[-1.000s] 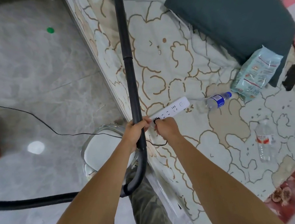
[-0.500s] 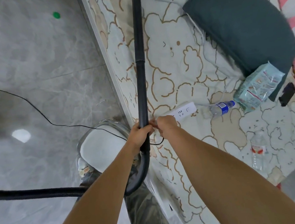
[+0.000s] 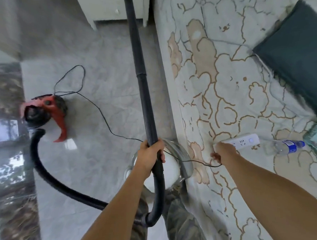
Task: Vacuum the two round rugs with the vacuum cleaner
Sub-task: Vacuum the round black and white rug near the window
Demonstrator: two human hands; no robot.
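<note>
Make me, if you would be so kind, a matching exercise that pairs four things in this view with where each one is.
Things:
1. vacuum wand
2. vacuum body
3. power strip
4. water bottle

Places:
A. lying on its side on the bed, right of the white strip
B. standing on the floor, far left
C. in the grip of the left hand
D. on the bed, one end under the right hand

Pairs: 1-C, 2-B, 3-D, 4-A
</note>
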